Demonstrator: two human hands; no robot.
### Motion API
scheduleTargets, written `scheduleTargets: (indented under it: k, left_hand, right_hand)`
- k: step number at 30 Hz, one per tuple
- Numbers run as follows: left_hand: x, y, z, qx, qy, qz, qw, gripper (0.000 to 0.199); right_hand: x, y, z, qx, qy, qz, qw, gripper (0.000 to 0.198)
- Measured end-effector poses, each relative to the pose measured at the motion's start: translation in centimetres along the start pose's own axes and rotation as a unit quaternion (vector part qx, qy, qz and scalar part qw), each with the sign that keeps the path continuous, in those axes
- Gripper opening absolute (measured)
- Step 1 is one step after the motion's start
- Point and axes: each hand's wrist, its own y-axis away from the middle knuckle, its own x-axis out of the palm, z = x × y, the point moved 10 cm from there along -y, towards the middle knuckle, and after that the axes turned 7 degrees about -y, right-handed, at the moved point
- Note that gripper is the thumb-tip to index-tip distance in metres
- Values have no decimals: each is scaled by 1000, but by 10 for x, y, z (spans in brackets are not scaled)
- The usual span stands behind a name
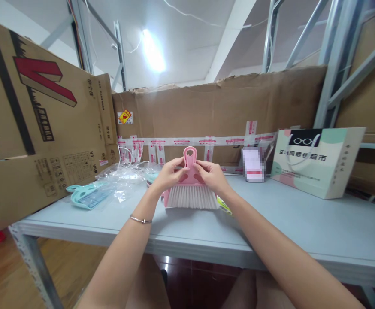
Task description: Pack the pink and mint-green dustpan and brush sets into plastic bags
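Note:
A pink hand brush with white bristles stands upright above the front half of the table, bristles down and its looped handle up. Pink edges beside the bristles suggest a dustpan behind it, mostly hidden. My left hand pinches the handle from the left, thumb across the front. From the other side my right hand grips it, thumb and fingers on the handle's right edge. Part of a yellow-green item shows beside the bristles, below my right hand; its kind is not clear.
On the left of the table lies a light-blue brush and dustpan set, near crumpled clear plastic bags. A phone leans at the back, beside a paper gift bag. Cardboard boxes wall off the back and left.

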Motion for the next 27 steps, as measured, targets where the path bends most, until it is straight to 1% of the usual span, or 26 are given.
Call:
scheduleTargets:
  k: [2,4,7,12,17,23,27]
  left_hand:
    - [-1,1,-2,-8,-7,-16,1000,32]
    - [-5,2,-4,-15,-31,-47,998,27]
    - [-9,2,-9,-6,-69,-76,995,28]
    - [-10,1,-8,-9,-87,-79,993,30]
    - [-10,0,-4,-26,-84,-78,993,30]
    - [-10,0,0,-37,-74,-84,993,28]
    - [-9,-1,1,-45,-58,-86,994,27]
  right_hand:
    - [0,0,2,1,0,-3,1000,36]
    - [-2,1,2,-3,1,-15,1000,34]
    - [-4,2,4,-32,28,-33,999,31]
    - [-4,3,7,-66,68,-45,994,31]
    - [-3,3,7,-70,87,-41,993,32]
    - [-1,4,6,-70,76,-42,994,33]
    - [-1,7,12,-90,122,-49,987,32]
